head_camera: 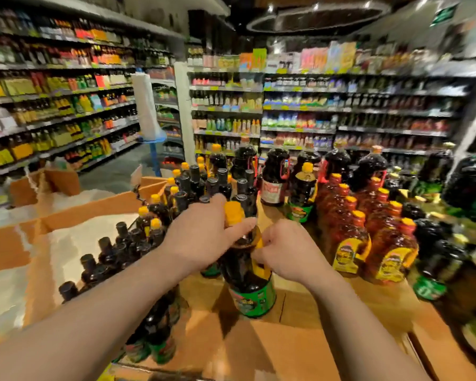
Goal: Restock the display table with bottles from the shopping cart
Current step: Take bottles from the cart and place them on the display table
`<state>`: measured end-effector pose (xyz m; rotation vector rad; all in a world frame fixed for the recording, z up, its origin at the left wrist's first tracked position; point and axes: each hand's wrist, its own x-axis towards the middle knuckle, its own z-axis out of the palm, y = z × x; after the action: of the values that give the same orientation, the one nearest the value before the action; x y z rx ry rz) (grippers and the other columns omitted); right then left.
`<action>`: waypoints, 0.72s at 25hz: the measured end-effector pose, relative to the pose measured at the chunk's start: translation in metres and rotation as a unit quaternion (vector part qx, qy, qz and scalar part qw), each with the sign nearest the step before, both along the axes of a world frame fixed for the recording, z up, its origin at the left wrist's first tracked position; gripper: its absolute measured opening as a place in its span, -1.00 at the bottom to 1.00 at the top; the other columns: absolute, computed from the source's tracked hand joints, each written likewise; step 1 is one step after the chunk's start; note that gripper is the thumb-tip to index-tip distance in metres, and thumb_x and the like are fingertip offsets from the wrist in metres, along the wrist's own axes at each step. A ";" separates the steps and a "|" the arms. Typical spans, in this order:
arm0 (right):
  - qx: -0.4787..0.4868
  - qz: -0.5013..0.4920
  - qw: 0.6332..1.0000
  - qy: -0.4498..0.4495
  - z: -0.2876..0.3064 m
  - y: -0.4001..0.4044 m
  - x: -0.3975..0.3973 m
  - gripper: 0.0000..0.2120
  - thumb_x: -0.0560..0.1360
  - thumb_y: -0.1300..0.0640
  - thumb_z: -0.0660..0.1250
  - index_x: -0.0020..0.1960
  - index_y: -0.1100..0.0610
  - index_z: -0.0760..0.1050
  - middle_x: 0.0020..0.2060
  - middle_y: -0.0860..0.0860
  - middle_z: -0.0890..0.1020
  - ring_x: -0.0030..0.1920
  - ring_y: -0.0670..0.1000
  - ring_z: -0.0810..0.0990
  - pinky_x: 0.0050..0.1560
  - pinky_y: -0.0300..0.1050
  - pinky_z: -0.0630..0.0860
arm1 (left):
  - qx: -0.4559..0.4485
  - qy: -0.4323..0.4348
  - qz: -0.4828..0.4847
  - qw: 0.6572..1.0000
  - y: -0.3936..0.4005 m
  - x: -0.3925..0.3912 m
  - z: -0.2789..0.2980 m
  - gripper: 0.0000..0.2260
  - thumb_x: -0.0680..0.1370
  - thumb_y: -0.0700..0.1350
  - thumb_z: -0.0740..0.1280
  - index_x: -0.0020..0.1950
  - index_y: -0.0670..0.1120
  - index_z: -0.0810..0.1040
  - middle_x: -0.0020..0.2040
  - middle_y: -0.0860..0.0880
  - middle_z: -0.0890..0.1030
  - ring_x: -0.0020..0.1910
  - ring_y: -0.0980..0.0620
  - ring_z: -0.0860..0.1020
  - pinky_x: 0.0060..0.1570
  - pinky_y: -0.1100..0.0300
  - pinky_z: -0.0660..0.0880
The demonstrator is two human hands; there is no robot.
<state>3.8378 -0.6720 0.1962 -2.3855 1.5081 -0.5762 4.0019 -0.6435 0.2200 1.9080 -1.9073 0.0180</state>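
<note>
Dim warm store light, brightest from the ceiling spots [315, 6] overhead. Wide-angle bend curves the shelves [341, 111] below those spots, with heavy smear and blur toward the edges. Glare on bottle shoulders; soft shadows on the display table [300, 312].

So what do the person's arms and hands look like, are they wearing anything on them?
Both are bare. The left hand and right hand have no gloves, and no rings, watch or bracelet show. The forearms are uncovered down to the picture's lower edge, with no sleeve in sight.
</note>
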 end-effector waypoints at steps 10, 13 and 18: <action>-0.046 -0.182 0.980 0.060 -0.039 -0.050 -0.055 -0.77 0.43 0.03 0.33 -0.33 0.11 0.44 -0.39 0.00 0.49 -0.33 0.07 0.48 -0.39 -0.14 0.37 | -0.017 -0.225 -0.109 0.968 -0.080 -0.075 0.001 -0.47 0.50 0.41 0.17 -0.24 -0.08 0.36 -0.36 0.03 0.37 -0.36 0.03 0.42 -0.41 0.15 0.37; -0.042 -0.177 0.981 0.068 -0.050 -0.083 -0.070 -0.72 0.45 0.05 0.34 -0.38 0.07 0.37 -0.41 -0.03 0.46 -0.37 0.04 0.46 -0.45 -0.16 0.29 | -0.008 -0.256 -0.099 0.962 -0.105 -0.095 0.002 -0.47 0.51 0.39 0.19 -0.32 -0.07 0.37 -0.37 0.03 0.42 -0.42 0.08 0.39 -0.49 0.20 0.28; -0.017 -0.103 0.988 0.118 -0.061 -0.144 -0.090 -0.71 0.44 0.12 0.33 -0.39 0.08 0.29 -0.42 -0.01 0.40 -0.33 0.09 0.44 -0.44 -0.13 0.31 | 0.030 -0.283 -0.052 0.957 -0.150 -0.121 -0.009 -0.49 0.50 0.39 0.21 -0.25 -0.07 0.42 -0.35 0.03 0.38 -0.36 0.03 0.44 -0.42 0.18 0.34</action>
<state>3.7477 -0.8163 0.1350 -2.4091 1.8742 -0.3732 3.8807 -0.7933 0.2109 1.9821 -2.3897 0.5335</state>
